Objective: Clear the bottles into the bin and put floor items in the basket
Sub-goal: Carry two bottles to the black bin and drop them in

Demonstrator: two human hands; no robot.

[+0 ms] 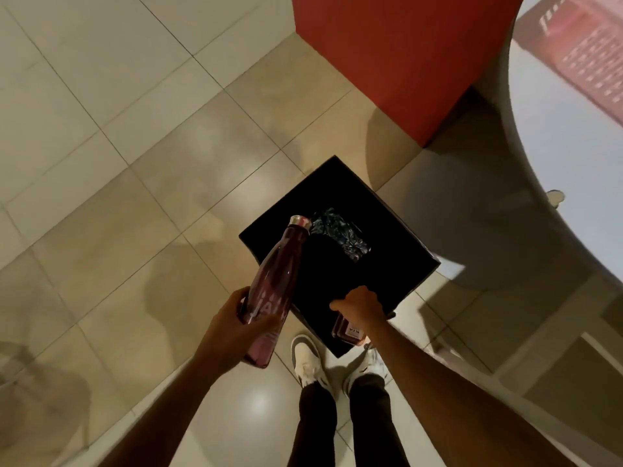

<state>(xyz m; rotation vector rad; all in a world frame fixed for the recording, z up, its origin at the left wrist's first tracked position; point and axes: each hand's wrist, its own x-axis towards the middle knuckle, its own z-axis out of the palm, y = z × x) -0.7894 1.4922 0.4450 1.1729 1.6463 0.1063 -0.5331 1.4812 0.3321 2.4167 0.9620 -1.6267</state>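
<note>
- Here, the left hand (pixel 236 323) grips a maroon bottle (pixel 273 291) angled over the black bin (pixel 397 244).
- The right hand (pixel 359 306) clasps a smaller bottle (pixel 347 332) at the bin's near edge.

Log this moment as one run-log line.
left hand: holds pink bottle over black bin | right hand: grips second bottle at bin rim | released: none

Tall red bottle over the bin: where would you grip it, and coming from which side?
Grip the wide lower body of the tall red bottle, coming from its left flank as the left hand does now. It tilts neck-first toward the black bin, so a low hold probably leaves the narrow capped end free to drop in. The right hand grips a smaller bottle at the bin's near edge.
</note>
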